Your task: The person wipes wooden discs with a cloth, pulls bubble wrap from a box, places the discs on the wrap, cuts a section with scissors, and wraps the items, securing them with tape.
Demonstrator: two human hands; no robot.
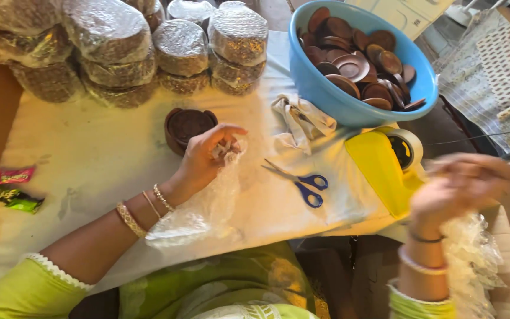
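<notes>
While left hand (205, 158) pinched clear crinkled plastic wrap (199, 207), long axis trailing toward wearer, right hand (464, 186) blurred, grip unclear, near yellow tape dispenser (385, 162).

Two hands show: the left hand (205, 158) and the right hand (461, 189), which is blurred. One sheet of clear plastic wrap (199, 210) hangs from the left fingers (226, 133), and one stack of brown clay dishes (187, 127) sits just beyond them. One pair of blue-handled scissors (299, 180) lies between the two hands. One yellow tape dispenser (388, 162) stands just left of the right fingers. One blue bowl (332, 97) holds many brown dishes, too overlapped to count. About nine wrapped bundles (181, 47) are piled far beyond the left fingers. One white cloth (302, 121) and two small wrappers (13, 189) lie on the tabletop (101, 159).
</notes>
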